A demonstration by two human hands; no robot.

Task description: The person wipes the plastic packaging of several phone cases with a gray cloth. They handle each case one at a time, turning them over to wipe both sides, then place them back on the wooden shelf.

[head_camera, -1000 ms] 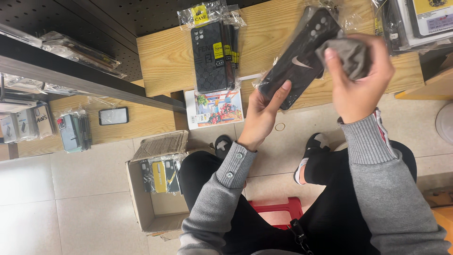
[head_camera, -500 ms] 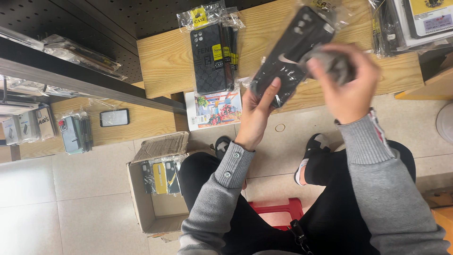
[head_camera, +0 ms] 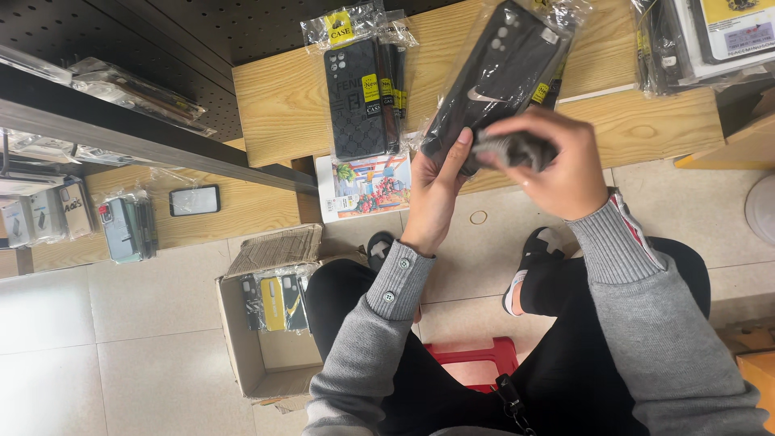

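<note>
While the left hand holds a bagged black case from below, the right hand presses a grey cloth on it, above a wooden shelf. Tiled floor carries a cardboard box.
</note>
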